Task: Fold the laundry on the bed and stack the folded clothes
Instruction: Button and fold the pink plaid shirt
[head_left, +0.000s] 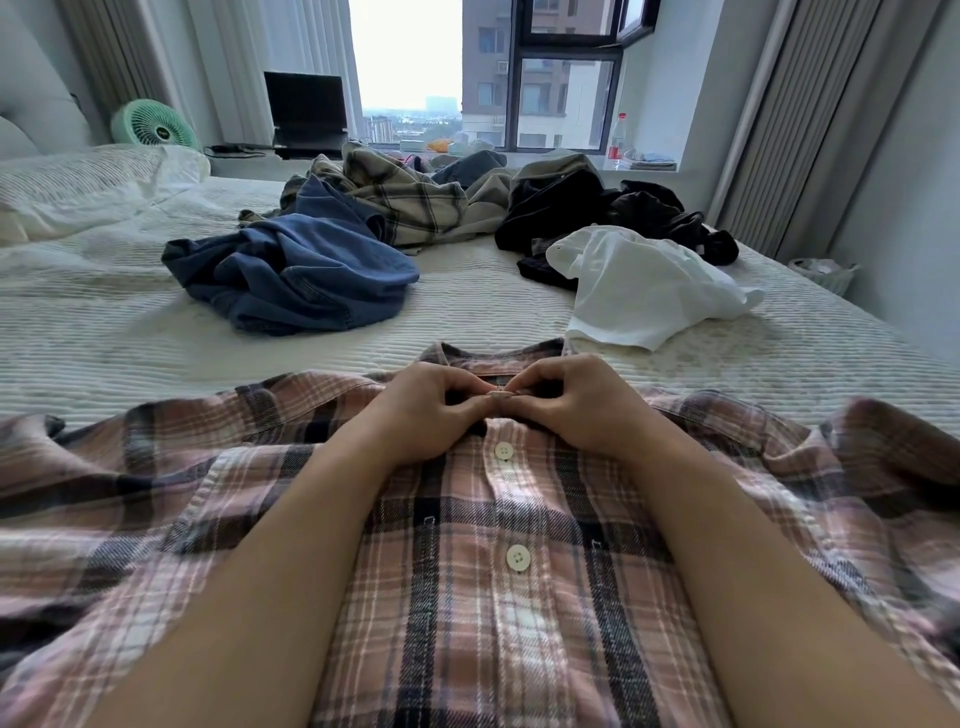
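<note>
Both hands meet at the top button of a pink plaid shirt spread flat on the bed. Left hand and right hand each pinch the placket there. Beyond the hands lie a blue garment and a white garment, both unfolded.

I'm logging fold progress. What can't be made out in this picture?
Head view only:
- Top button of the plaid shirt: hidden by left hand and right hand.
- Shirt hem and sleeves: cut off by the edges.
- Black pile: garments too tangled to count.
</note>
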